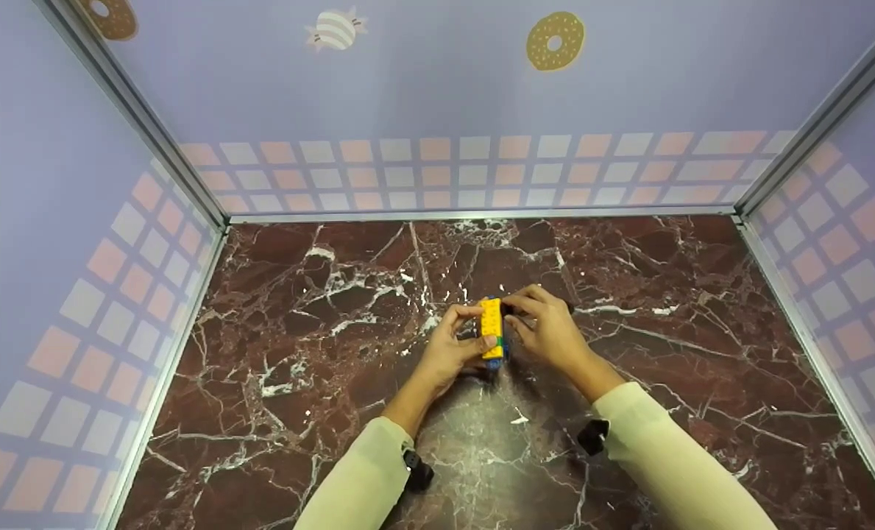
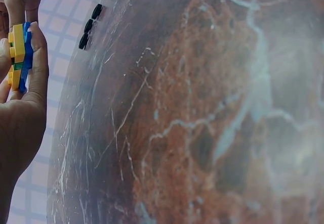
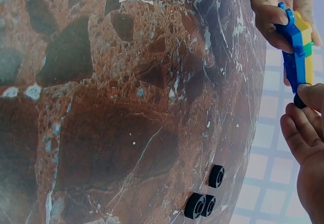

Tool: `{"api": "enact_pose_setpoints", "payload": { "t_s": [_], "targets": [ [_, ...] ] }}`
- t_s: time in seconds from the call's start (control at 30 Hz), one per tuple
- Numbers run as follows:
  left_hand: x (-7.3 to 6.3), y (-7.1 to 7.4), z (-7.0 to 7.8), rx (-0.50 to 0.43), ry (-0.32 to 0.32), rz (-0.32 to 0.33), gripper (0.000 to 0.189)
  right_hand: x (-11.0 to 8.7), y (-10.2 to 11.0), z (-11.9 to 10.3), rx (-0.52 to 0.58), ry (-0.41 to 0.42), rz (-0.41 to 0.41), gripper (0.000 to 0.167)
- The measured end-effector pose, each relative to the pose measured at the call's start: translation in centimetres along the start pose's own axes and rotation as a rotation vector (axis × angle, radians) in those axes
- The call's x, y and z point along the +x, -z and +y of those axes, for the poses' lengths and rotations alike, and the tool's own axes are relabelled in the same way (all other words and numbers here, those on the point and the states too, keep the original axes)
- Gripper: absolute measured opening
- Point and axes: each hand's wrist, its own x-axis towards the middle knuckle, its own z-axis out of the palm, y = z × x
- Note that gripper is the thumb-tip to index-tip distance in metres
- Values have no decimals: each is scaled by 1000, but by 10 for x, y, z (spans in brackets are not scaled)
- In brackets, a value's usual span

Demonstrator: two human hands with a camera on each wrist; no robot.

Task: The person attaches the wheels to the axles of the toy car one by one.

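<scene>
Fingers (image 1: 474, 347) pinching studded toy (image 1: 491, 320), round black wheel (image 3: 299, 101)

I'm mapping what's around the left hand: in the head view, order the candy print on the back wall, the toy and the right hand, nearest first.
1. Toy: held by the left hand.
2. Right hand: right of the toy.
3. Candy print: up on the back wall.

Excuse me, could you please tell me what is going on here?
A person's left hand is gripping a yellow and blue toy, while their right hand pinches a small black wheel at one end of its blue part. Three more black wheels are on the table, near the right hand. These views don't show whether the pinched wheel is attached.
</scene>
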Motion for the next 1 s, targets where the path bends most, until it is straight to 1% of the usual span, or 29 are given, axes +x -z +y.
{"api": "enact_pose_setpoints", "payload": {
  "t_s": [0.37, 0.5, 0.8, 1.0],
  "targets": [
    [-1, 0, 1, 1, 14, 10, 53, 1, -2, 1, 8, 9, 17, 25],
    [-1, -1, 1, 14, 13, 12, 53, 2, -2, 2, 14, -1, 16, 25],
    [0, 0, 0, 8, 3, -20, 54, 3, -2, 2, 12, -26, -18, 27],
    [1, 0, 0, 7, 3, -18, 53, 3, 0, 3, 37, -49, -34, 26]
  ]
}}
